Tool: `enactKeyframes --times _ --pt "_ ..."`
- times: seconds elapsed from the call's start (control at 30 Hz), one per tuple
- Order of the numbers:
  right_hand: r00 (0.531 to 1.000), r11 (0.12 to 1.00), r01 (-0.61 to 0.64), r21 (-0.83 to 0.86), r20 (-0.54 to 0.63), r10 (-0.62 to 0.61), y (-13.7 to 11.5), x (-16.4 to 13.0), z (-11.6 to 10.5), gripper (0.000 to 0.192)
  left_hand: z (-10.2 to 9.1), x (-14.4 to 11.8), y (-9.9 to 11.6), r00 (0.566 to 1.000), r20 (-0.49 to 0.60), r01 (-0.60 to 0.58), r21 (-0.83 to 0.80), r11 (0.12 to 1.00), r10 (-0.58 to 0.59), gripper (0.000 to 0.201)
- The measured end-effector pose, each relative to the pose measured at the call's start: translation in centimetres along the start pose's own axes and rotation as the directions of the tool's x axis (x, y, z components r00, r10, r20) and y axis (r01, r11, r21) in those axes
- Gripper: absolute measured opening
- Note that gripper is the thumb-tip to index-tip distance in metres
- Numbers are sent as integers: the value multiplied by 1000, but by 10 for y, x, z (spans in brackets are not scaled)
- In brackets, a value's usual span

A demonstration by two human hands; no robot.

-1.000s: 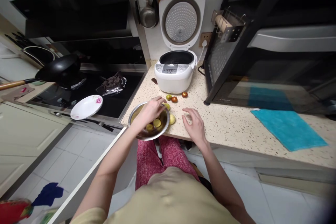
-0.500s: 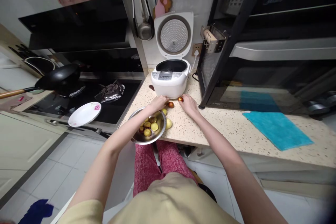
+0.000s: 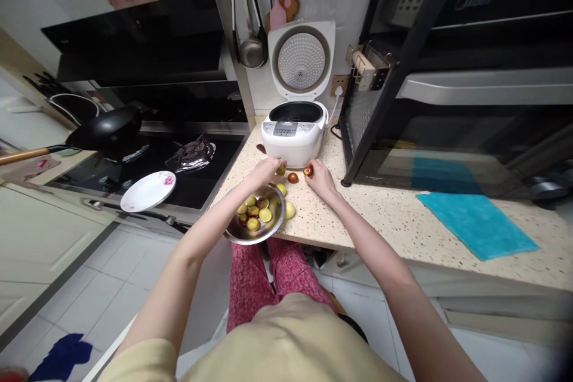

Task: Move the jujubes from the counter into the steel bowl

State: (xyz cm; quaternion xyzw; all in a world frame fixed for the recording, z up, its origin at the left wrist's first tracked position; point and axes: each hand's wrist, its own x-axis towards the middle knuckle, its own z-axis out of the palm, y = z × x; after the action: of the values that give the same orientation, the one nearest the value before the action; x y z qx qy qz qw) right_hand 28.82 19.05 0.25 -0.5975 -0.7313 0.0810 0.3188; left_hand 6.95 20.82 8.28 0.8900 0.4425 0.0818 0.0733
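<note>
My left hand [image 3: 268, 171] is closed around a small yellow-green round fruit [image 3: 280, 171], just beyond the bowl. Between the fingertips of my right hand [image 3: 321, 179] is a red-brown round fruit [image 3: 308, 171] with a pale patch. On the counter between the hands lies another red-brown fruit [image 3: 292, 178]. Several yellow and brown round pieces sit in the steel bowl [image 3: 230, 231] at the counter's front edge, partly behind my left forearm. Two yellow-green fruits, one nearer [image 3: 290, 209] and one farther [image 3: 282, 189], rest against the bowl's right side. Their exact kind is unclear.
A white rice cooker [image 3: 293, 146] with its lid raised stands behind the hands. Left is a gas stove with a wok [image 3: 105, 128] and a white plate [image 3: 148, 191] at its front edge. Right are a black oven [image 3: 447, 149] and a blue cloth [image 3: 478, 225].
My left hand has drawn slightly back towards the bowl, and a yellow-green fruit now shows at its fingers. The right hand still holds the red-brown fruit. The view has shifted slightly.
</note>
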Motion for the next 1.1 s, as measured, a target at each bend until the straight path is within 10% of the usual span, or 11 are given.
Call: enactKeyframes --times 0.3,0.6,1.1 --pt "976 902 205 381 -10 -218 -39 -28 -6 30 -22 -97 -4 959 -280 -44 -297 954 -43 20" --pt "856 820 416 393 135 -500 -93 -26 -6 20 -8 -191 4 949 -222 166 -251 954 -224 28" --pt "619 699 712 66 411 -669 -120 -6 28 31 -12 -196 21 953 103 282 32 959 -284 29"
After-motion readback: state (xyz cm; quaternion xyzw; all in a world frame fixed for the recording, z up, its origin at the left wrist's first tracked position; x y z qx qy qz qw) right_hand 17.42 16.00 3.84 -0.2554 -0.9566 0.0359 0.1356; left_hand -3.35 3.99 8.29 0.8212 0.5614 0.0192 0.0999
